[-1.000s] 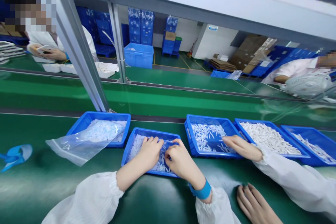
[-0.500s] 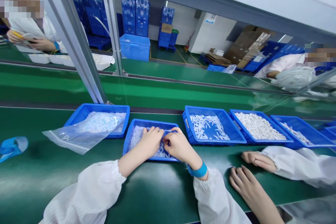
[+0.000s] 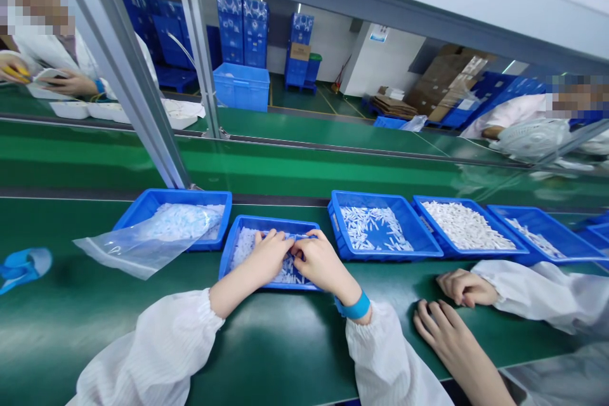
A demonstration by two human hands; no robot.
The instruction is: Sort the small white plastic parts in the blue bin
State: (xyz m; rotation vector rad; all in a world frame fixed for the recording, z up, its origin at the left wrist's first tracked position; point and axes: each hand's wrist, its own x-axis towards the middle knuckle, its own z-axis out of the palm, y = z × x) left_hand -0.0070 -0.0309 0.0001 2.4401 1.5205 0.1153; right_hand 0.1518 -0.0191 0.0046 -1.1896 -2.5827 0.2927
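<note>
Both of my hands are over a blue tray [image 3: 227,263] in the middle of the bench, which holds small white pieces [image 3: 245,244]. My left hand [image 3: 272,257] has its fingers bent down together into the tray. Beside it, almost touching, my right hand [image 3: 316,260] is closed in a pinch, with a blue band [image 3: 354,307] around the wrist. Whatever lies between the fingertips of either hand is too small or hidden to make out. A tray [image 3: 133,203] to the left holds more small pieces under a clear plastic bag [image 3: 143,247].
Right of my hands stand blue trays [image 3: 431,247] with white tubular pieces. A co-worker's two hands [image 3: 451,330] rest on the green bench [image 3: 266,355] there. A blue strap [image 3: 23,266] lies far left. A metal post [image 3: 137,76] rises behind the left tray.
My hands stay over the same tray, with only slight finger movement. The whole view has shifted a little. A co-worker's upper hand at right has curled slightly.
</note>
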